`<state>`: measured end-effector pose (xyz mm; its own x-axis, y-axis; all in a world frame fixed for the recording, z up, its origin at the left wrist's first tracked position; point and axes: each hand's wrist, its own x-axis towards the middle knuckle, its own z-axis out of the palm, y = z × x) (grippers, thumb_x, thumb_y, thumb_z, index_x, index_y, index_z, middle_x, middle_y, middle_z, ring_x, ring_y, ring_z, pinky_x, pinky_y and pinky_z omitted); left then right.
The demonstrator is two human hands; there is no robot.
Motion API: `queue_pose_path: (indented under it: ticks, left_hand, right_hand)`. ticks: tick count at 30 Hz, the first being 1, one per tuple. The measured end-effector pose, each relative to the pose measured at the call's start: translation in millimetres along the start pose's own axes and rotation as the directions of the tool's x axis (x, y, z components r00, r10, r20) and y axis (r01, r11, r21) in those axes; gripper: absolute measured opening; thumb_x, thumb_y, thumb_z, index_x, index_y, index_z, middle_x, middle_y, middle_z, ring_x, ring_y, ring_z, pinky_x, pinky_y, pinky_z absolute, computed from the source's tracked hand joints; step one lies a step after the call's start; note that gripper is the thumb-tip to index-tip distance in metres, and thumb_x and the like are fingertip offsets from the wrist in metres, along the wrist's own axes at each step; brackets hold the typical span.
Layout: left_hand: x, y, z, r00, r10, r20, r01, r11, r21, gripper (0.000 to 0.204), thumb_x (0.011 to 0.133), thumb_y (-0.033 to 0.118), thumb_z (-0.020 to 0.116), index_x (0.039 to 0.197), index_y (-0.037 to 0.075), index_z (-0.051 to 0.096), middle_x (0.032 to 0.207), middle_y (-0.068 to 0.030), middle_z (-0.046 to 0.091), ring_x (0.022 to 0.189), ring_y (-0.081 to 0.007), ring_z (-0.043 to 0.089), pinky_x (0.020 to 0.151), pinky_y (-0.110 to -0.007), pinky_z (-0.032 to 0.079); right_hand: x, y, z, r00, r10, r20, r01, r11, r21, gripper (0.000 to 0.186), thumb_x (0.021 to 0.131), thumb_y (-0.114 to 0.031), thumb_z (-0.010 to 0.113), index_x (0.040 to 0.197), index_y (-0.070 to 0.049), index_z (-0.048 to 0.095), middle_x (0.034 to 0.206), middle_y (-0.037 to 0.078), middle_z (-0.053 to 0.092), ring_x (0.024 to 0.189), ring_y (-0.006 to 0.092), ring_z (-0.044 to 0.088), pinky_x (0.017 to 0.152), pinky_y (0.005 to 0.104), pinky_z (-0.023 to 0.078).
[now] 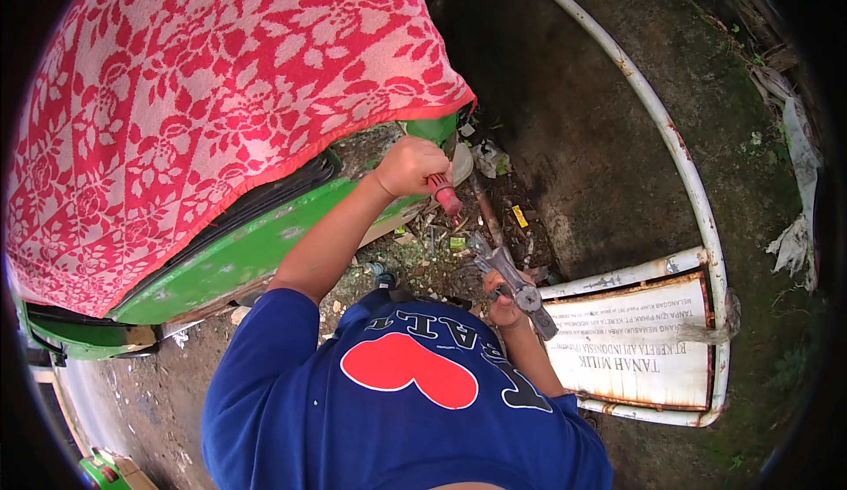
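My left hand (411, 165) is closed around a red ribbed handle (445, 197) beside the end of a green painted metal body (273, 230). The rest of that tool is hidden by my fist. Lower and to the right, my right hand (505, 306) grips a grey metal tool (527, 299) with a forked end pointing up and away, a round joint and a blocky near end. Its exact kind is not clear. Draped over the green body is a red and pale pink floral towel (238, 84). The two tools are apart.
A rusty white pipe frame (679, 150) curves round the right side, with a rust-edged white sign (631, 349) at its near end. Stones, scraps and a brown rod (488, 208) litter the ground between my hands. Torn pale plastic (797, 190) hangs at far right.
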<state>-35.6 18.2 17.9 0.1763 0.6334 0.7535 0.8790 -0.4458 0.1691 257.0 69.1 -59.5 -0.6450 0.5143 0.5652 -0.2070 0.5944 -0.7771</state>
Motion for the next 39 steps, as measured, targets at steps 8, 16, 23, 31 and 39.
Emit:
queue_pose_path:
  ticks: [8, 16, 23, 31, 39]
  left_hand:
    - [-0.4, -0.3, 2.0, 1.000, -0.026, -0.008, 0.026, 1.000, -0.014, 0.015, 0.061, 0.015, 0.073, 0.068, 0.016, 0.060, 0.061, -0.0038, 0.056, 0.059, -0.0253, 0.059, 0.053, -0.038, 0.046]
    - [3.9, 0.6, 2.7, 0.995, -0.087, -0.051, 0.086, 0.996, -0.010, 0.015, 0.062, 0.013, 0.073, 0.070, 0.015, 0.061, 0.062, -0.0047, 0.057, 0.059, -0.0266, 0.060, 0.054, -0.039, 0.046]
    - [6.8, 0.9, 0.4, 0.989, -0.141, -0.037, 0.141, 0.990, 0.003, 0.014, 0.062, 0.012, 0.072, 0.070, 0.014, 0.061, 0.063, -0.0052, 0.059, 0.062, -0.0271, 0.061, 0.056, -0.038, 0.048]
    - [19.4, 4.0, 4.9, 0.973, -0.199, -0.113, 0.192, 0.979, -0.069, 0.015, 0.066, 0.008, 0.073, 0.066, 0.008, 0.058, 0.059, -0.0096, 0.053, 0.057, -0.0296, 0.058, 0.053, -0.038, 0.045]
    - [17.3, -2.7, 6.7, 0.942, -0.321, -0.098, 0.316, 0.947, -0.060, 0.013, 0.061, 0.011, 0.071, 0.071, 0.010, 0.062, 0.065, -0.0081, 0.060, 0.064, -0.0300, 0.062, 0.058, -0.040, 0.048]
  right_hand:
    - [-12.2, 19.1, 7.4, 0.998, 0.004, -0.061, 0.007, 0.983, 0.184, 0.018, 0.081, -0.018, 0.062, 0.076, -0.001, 0.060, 0.064, 0.013, 0.057, 0.055, 0.0297, 0.058, 0.052, 0.0344, 0.043]
    - [8.4, -16.4, 5.8, 0.993, 0.074, -0.088, -0.051, 0.971, 0.232, 0.054, 0.095, -0.051, 0.052, 0.074, -0.001, 0.053, 0.067, 0.004, 0.053, 0.058, 0.0143, 0.050, 0.054, 0.0279, 0.040]
    - [15.1, -20.7, 3.7, 0.977, 0.025, -0.210, 0.050, 0.939, 0.342, 0.055, 0.097, -0.051, 0.049, 0.074, -0.001, 0.053, 0.064, 0.006, 0.054, 0.054, 0.0142, 0.051, 0.051, 0.0264, 0.039]
    - [21.0, -20.2, -9.6, 0.979, 0.109, -0.172, -0.041, 0.933, 0.357, 0.051, 0.097, -0.047, 0.050, 0.078, 0.000, 0.055, 0.066, 0.008, 0.056, 0.056, 0.0137, 0.052, 0.051, 0.0268, 0.042]
    - [43.3, -29.0, -14.5, 0.957, 0.272, -0.099, -0.242, 0.939, 0.243, 0.047, 0.099, -0.043, 0.049, 0.081, 0.000, 0.050, 0.064, 0.007, 0.051, 0.054, 0.0142, 0.049, 0.051, 0.0280, 0.042]
